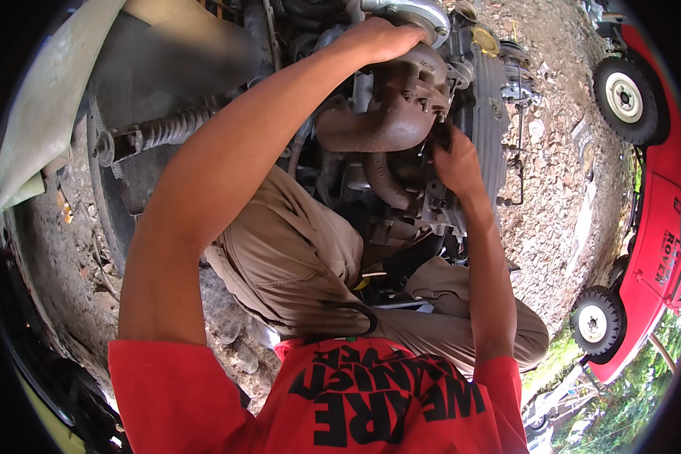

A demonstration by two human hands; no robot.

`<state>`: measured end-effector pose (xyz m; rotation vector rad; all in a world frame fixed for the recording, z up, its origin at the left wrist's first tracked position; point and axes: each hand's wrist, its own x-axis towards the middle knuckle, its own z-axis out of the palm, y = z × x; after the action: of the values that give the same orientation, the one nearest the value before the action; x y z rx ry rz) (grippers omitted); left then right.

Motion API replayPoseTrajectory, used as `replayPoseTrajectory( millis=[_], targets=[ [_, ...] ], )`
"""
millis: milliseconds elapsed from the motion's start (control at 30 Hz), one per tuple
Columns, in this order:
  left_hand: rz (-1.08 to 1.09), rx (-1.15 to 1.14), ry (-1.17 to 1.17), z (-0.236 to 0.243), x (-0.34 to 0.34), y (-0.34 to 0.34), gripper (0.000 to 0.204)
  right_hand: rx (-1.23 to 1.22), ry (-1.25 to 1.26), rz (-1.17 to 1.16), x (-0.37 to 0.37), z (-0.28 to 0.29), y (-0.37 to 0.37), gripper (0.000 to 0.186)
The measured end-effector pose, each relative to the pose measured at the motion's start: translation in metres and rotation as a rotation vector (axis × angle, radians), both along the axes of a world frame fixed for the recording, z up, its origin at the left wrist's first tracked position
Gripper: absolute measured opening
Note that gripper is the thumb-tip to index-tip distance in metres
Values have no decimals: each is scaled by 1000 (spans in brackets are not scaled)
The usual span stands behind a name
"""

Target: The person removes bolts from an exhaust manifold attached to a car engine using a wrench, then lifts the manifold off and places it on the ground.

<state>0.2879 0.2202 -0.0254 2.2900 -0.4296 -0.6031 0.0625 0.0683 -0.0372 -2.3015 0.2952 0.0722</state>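
A vehicle engine with a rusty brown exhaust manifold (390, 125) lies in front of me. At the far end my left hand (386, 39) is curled over the turbocharger, just below its silver round housing (420, 13); its fingertips are partly hidden. My right hand (458, 163) is closed at the manifold's lower right side, near the bolted flange (425, 97). Something small and dark shows at its fingers, too hidden to name. Below that, a curved rusty pipe (382, 181) runs beside the hand. The ribbed dark engine cover (483, 121) lies to the right, with a yellow cap (486, 41) at its far end.
My legs in khaki trousers (295, 234) are bent close to the engine. A coil-spring damper (159, 136) lies left of it, beneath a tan, blurred shape (197, 53). Gravel ground (556, 151) stretches right toward a red off-road vehicle (658, 227). A pale panel (53, 98) stands far left.
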Motion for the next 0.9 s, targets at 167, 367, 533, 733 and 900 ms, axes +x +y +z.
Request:
replayPoseTrajectory(
  millis=[167, 367, 533, 733, 900],
  targets=[
    [-96, -43, -49, -3, 1, 1, 71, 19, -21, 31, -5, 3, 2, 25],
    [3, -26, 15, 2, -3, 1, 72, 29, -3, 12, -4, 1, 7, 21],
    [-24, -23, -3, 2, -2, 2, 75, 163, 2, 5, -4, -5, 4, 21],
    [13, -52, 15, 2, -4, 2, 74, 228, -48, -96, -15, 20, 11, 22],
    [-6, -39, 43, 10, -5, 4, 72, 29, -171, 3, -23, 28, 8, 26]
  ],
)
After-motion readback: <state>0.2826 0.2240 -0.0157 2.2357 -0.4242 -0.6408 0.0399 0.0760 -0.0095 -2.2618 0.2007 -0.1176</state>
